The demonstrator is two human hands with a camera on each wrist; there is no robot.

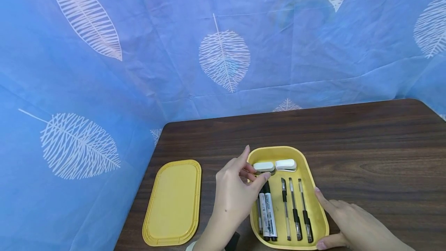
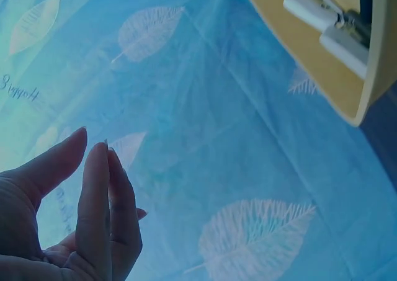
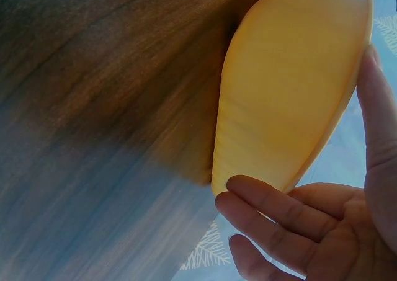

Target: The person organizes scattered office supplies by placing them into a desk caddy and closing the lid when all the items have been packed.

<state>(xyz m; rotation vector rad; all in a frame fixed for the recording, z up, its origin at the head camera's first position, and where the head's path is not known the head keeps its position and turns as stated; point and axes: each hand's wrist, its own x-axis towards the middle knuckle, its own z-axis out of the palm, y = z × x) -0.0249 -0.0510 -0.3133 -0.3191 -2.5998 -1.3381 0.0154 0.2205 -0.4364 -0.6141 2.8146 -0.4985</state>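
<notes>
A yellow box (image 1: 278, 152) holds two small white staplers at its far end, the left stapler (image 1: 263, 167) and the right stapler (image 1: 285, 164). Two white-and-black markers (image 1: 267, 214) lie side by side along the left wall, next to a pen (image 1: 259, 216). Farther right in the box are three black-and-clear pens (image 1: 295, 214). Over the box's left rim, my left hand (image 1: 233, 189) has thumb and fingertips apart beside the left stapler; the left wrist view shows nothing between them. My right hand (image 1: 352, 222) touches the box's right side and near corner with extended fingers.
A flat yellow lid (image 1: 172, 202) lies on the dark wooden table (image 1: 379, 146), left of the box. A blue cloth (image 1: 167, 30) with white leaf prints hangs behind the table and along its left side.
</notes>
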